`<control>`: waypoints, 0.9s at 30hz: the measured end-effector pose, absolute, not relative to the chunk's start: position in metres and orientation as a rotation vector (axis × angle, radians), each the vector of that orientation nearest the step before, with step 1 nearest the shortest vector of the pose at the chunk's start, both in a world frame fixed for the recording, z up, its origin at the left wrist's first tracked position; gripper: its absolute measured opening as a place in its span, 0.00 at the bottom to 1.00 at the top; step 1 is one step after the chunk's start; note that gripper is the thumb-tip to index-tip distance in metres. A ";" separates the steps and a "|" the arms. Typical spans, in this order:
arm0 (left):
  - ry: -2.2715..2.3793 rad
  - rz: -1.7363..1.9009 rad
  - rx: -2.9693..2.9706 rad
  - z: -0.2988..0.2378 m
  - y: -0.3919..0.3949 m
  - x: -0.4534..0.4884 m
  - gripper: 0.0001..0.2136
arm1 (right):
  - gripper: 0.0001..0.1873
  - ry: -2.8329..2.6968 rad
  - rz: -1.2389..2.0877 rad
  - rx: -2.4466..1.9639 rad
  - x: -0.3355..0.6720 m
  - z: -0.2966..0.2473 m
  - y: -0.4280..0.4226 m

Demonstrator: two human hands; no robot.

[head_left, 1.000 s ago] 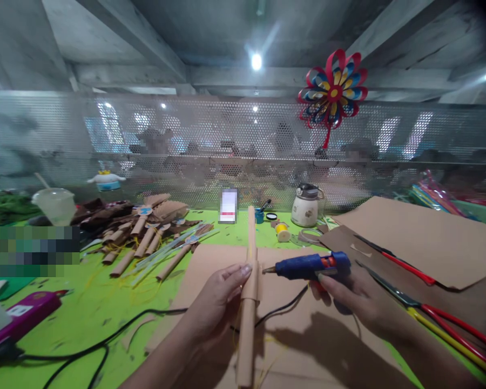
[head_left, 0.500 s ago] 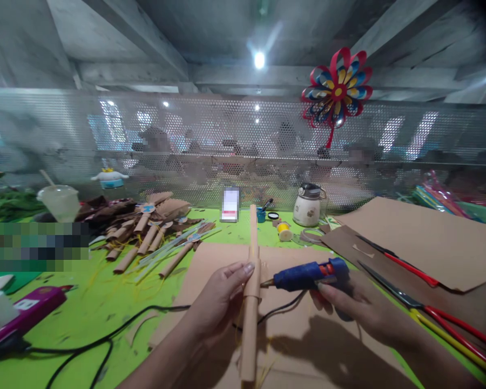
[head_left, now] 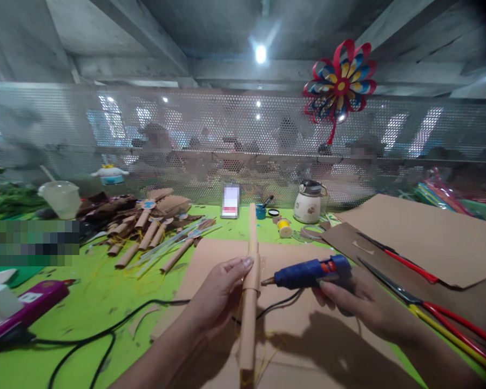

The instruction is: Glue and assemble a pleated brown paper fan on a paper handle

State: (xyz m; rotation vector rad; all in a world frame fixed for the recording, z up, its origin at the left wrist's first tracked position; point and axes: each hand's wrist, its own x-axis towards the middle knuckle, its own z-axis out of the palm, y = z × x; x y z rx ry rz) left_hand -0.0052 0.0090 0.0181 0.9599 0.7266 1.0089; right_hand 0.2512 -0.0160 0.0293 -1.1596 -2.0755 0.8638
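My left hand (head_left: 222, 292) is closed round a long brown cardboard tube (head_left: 249, 324), its thumb pressed on a wrapped band of the same card near the middle. A narrower strip sticks out at the tube's far end, and yellow threads hang by its near end. In my right hand (head_left: 348, 297) is a blue hot glue gun (head_left: 308, 274). Its metal nozzle points left, close to the band's right edge; a small gap seems to separate them. Beneath both hands lies a brown card sheet (head_left: 210, 259).
Scissors with red handles (head_left: 441, 310) and brown sheets (head_left: 429, 237) lie at right. Finished-looking card tubes (head_left: 149, 235) are piled at left, near a purple power strip (head_left: 32, 308) with black cord. Behind stand a phone (head_left: 230, 201), yellow thread spool (head_left: 284, 228) and jug (head_left: 308, 204).
The view has shifted slightly. Both hands keep their grips, and the glue gun's nozzle remains close to the band on the tube.
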 end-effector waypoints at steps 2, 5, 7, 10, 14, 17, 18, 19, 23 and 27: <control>0.733 1.003 0.957 0.018 0.010 -0.006 0.12 | 0.21 -2.080 0.870 -1.160 0.252 0.028 -0.017; 0.747 1.014 0.950 0.018 0.010 -0.006 0.13 | 0.21 -2.057 0.821 -1.167 0.252 0.026 -0.016; 0.749 1.021 0.944 0.017 0.010 -0.006 0.13 | 0.21 -2.040 0.765 -1.179 0.251 0.025 -0.015; 0.744 1.022 0.936 0.017 0.010 -0.006 0.13 | 0.22 -2.029 0.728 -1.185 0.248 0.026 -0.015; 0.727 1.025 0.938 0.019 0.010 -0.006 0.12 | 0.22 -2.050 0.791 -1.187 0.246 0.028 -0.018; 0.718 1.030 0.917 0.019 0.010 -0.006 0.12 | 0.22 -2.057 0.843 -1.180 0.247 0.028 -0.018; 0.720 1.034 0.907 0.018 0.010 -0.006 0.12 | 0.22 -2.054 0.851 -1.172 0.248 0.027 -0.018; 0.721 1.035 0.897 0.018 0.011 -0.006 0.11 | 0.22 -2.047 0.850 -1.164 0.248 0.027 -0.017; 0.722 1.014 0.842 0.015 0.012 -0.006 0.10 | 0.21 -2.026 0.835 -1.149 0.248 0.025 -0.016; 0.725 1.024 0.827 0.016 0.012 -0.006 0.10 | 0.18 -2.020 0.800 -1.171 0.248 0.022 -0.019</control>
